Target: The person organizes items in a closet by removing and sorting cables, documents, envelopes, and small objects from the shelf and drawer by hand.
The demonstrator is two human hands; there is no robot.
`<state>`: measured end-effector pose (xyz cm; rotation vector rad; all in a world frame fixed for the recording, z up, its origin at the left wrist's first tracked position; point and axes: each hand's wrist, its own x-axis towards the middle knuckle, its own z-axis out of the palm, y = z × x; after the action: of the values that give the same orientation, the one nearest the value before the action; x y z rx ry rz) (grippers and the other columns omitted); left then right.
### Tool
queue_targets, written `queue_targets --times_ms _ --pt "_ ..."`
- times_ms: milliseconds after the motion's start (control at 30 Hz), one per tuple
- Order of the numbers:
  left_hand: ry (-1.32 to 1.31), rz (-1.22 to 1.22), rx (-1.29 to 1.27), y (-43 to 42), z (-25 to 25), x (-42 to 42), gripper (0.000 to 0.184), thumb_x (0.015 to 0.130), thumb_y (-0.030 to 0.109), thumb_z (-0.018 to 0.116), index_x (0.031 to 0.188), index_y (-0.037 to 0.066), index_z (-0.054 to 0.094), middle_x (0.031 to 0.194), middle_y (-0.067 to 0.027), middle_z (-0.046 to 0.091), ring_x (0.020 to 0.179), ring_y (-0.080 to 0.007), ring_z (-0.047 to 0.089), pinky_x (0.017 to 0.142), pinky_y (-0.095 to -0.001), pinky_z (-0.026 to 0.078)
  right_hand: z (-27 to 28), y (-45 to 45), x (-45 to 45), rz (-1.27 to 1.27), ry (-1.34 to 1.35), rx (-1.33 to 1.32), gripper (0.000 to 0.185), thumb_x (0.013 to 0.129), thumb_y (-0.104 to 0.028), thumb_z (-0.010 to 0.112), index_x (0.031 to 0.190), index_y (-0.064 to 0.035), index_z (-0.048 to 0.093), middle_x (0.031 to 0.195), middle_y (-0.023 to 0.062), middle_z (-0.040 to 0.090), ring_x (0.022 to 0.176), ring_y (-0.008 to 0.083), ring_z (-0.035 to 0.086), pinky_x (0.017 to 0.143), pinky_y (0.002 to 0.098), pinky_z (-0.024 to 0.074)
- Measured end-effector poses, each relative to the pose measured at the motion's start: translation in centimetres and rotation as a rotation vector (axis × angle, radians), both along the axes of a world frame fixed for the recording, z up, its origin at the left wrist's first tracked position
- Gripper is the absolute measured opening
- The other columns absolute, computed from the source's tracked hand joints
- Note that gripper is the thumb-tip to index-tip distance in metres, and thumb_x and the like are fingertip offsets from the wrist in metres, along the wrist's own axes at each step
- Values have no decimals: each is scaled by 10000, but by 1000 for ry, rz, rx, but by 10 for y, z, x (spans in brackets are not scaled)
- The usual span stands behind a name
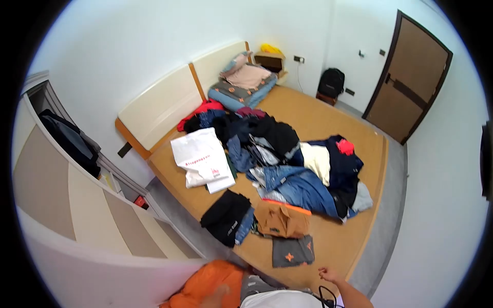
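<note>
Bed (318, 110) across the middle, bare board showing around the clothes. Wardrobe (79, 177) along the left, partly open. Big loose pile of clothes (277, 138) mid-bed, denim on the near side. Stack of bedding (246, 84) at the far end, against the headboard.

Orange fabric (210, 277) at bottom of view, just off the near-left corner of the bed, bunched; support underneath not visible. Long axis slanting from lower left to upper right, roughly toward the bed corner. White bag (200, 154) well forward of it, on the left side of the bed. Closer in: black garment (226, 218), then brown garment (282, 219) to its right, both folded.

Grey patterned cloth (292, 251) near the bed's close edge, just below the brown garment, folded flat, slightly wider than deep. Forward and left of the right hand (328, 275), apart from it; right hand nearer. Right fingers loosely bent, part-open, nothing visible in the grasp.

Left hand (220, 293) over the orange fabric, clearly the nearer hand there. Blurred: can't tell touching or hovering, gripping or not.
</note>
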<state>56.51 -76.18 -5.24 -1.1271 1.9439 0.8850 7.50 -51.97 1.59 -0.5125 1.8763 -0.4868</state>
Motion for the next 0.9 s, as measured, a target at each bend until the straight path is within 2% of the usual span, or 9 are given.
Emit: queue_targets --times_ms 233,300,333,400,600,667,733,800,900 --pt "370 208 -22 -104 11 -46 304 789 328 538 926 106 696 938 -143 680 895 -328 644 818 -435 506 12 -119 47 38 8 144 393 819 -192 591 1177 -31 576 893 109 675 777 160 656 633 283 514" --pt "367 448 -76 -131 17 -66 280 772 316 552 948 164 708 960 -115 683 920 -314 639 845 -430 501 36 -159 66 469 267 55 351 838 -181 596 1155 -30 585 924 112 680 792 163 658 664 293 524" --pt "369 467 -80 -140 12 -70 280 772 316 552 948 164 708 960 -115 683 920 -314 639 845 -430 501 43 -178 73 488 271 52 351 838 -181 596 1155 -30 585 924 112 680 792 163 658 664 293 524" --pt "423 354 -52 -146 3 -75 247 765 303 570 906 156 709 912 -122 685 895 -317 646 828 -439 507 50 -213 79 58 -40 46 323 857 -158 592 1142 -7 582 913 98 679 793 154 657 666 278 528" --pt "322 326 -7 -104 0 -41 237 745 262 591 885 107 704 911 -148 682 859 -332 648 789 -436 512 24 -254 89 101 -119 -164 312 865 -68 528 1165 16 544 877 83 662 643 125 606 567 256 502" --pt "88 620 -113 -98 35 -27 216 760 257 580 861 109 700 908 -163 679 866 -345 644 795 -438 511 -20 -244 92 85 -224 -174 318 858 -60 536 1170 3 543 875 77 652 639 128 598 576 263 506" --pt "186 650 -150 -117 44 -1 225 772 261 568 872 110 700 924 -169 676 883 -356 641 804 -445 509 -58 -239 87 -29 -391 -47 313 865 -76 552 1172 -16 547 914 82 655 669 148 618 581 278 509" --pt "317 675 -170 -147 52 11 235 785 266 555 884 110 701 940 -176 673 900 -367 638 813 -451 507 -59 -246 77 288 -312 400 311 876 -99 575 1175 -23 541 961 82 656 712 165 642 580 275 510" --pt "227 611 -99 -206 57 25 258 787 258 558 936 107 703 985 -195 661 928 -388 631 835 -460 502 -78 -256 69 395 -223 126 345 890 -157 578 1211 -37 536 905 70 662 699 142 630 573 258 500"
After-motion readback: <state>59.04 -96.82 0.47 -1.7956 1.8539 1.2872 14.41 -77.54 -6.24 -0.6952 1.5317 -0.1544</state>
